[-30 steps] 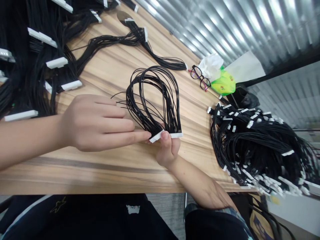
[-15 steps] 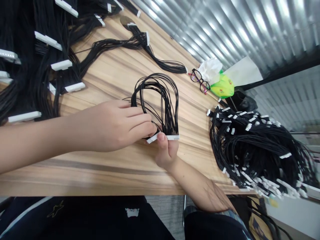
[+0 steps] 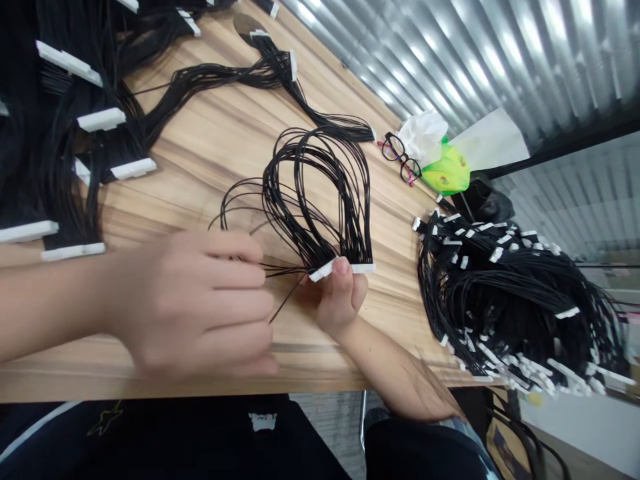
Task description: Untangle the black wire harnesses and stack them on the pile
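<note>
Just beyond the right grip (image 3: 341,297), tight on white connectors (image 3: 323,270), black wire loops (image 3: 354,210); left grip (image 3: 205,303) blurred, its closure unclear.

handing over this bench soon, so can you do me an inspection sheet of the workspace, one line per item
surface: wood-grain table, bare in patches between the wires
job's things: looped black wire bundle with white connectors held close together
clutter: glasses, crumpled white tissue and green packet, grouped toward the far edge
grips: right grip pinches the connectors; left grip is blurred beside loose wires, hold unclear
cables: left wire pile and right wire pile, both black with white connectors; another bundle extends from the left one
surroundings: corrugated metallic panel beyond the table
</note>
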